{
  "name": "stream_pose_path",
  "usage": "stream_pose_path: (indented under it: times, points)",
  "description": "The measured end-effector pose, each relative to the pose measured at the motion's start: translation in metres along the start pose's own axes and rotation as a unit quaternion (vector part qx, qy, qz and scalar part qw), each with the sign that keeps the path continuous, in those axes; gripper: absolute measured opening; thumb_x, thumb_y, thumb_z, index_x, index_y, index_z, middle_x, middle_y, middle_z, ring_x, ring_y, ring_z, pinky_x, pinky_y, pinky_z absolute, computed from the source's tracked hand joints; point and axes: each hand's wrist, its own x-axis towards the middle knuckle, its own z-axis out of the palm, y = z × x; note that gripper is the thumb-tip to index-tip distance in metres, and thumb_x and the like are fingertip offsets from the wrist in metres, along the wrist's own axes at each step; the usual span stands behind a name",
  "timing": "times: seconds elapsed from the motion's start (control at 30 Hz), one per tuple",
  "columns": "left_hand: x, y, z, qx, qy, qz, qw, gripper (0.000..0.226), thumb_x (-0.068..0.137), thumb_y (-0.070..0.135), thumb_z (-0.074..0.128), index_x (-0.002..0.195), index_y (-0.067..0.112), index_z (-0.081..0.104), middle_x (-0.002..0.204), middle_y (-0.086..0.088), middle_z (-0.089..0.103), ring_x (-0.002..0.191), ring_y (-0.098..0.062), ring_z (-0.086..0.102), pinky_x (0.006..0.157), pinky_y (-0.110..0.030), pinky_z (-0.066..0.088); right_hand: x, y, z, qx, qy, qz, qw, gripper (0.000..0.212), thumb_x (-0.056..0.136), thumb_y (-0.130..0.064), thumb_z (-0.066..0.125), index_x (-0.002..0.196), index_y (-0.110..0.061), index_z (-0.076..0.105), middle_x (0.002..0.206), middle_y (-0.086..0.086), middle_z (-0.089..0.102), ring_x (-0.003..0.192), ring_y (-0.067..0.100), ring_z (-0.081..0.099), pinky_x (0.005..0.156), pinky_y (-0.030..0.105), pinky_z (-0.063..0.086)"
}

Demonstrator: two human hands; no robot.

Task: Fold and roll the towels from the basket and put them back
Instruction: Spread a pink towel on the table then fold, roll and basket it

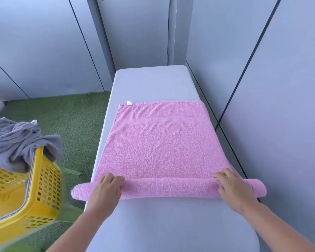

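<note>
A pink towel (pixel 158 142) lies folded flat on the grey bench (pixel 149 82), its near end wound into a roll (pixel 167 188) that spans the bench's width. My left hand (pixel 105 190) presses on the roll's left part, fingers curled over its top. My right hand (pixel 233 188) rests the same way on the roll's right part. A white tag (pixel 129 102) sticks out at the towel's far left corner. A yellow perforated basket (pixel 42 190) stands tilted at the left, with grey towels (pixel 18 140) heaped over its rim.
Green artificial turf (pixel 67 115) covers the floor left of the bench. Grey wall panels (pixel 262 88) run close along the bench's right side and behind its far end. The roll's ends overhang both bench edges slightly.
</note>
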Motion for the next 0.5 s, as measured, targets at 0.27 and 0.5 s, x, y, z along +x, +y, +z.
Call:
stream_pose_path:
  times: [0.27, 0.5]
  points:
    - [-0.001, -0.005, -0.002, 0.063, -0.073, 0.017, 0.995, 0.060, 0.067, 0.028, 0.073, 0.125, 0.038, 0.058, 0.116, 0.016, 0.055, 0.111, -0.017, 0.051, 0.097, -0.039, 0.043, 0.005, 0.005, 0.011, -0.071, -0.027, -0.034, 0.997, 0.050, 0.063, -0.027, 0.070, 0.113, -0.031, 0.066, 0.108, -0.019, 0.064, 0.098, 0.018, 0.056, 0.072, 0.033, 0.053]
    - [0.001, -0.009, -0.001, 0.095, -0.061, 0.037, 0.993, 0.035, 0.077, 0.044, 0.041, 0.098, 0.039, 0.068, 0.089, 0.019, 0.059, 0.090, -0.019, 0.054, 0.077, -0.039, 0.043, 0.009, -0.003, -0.001, -0.108, -0.068, -0.045, 0.991, 0.025, 0.079, -0.038, 0.047, 0.060, -0.025, 0.036, 0.076, -0.010, 0.046, 0.084, 0.015, 0.037, 0.068, 0.032, 0.036]
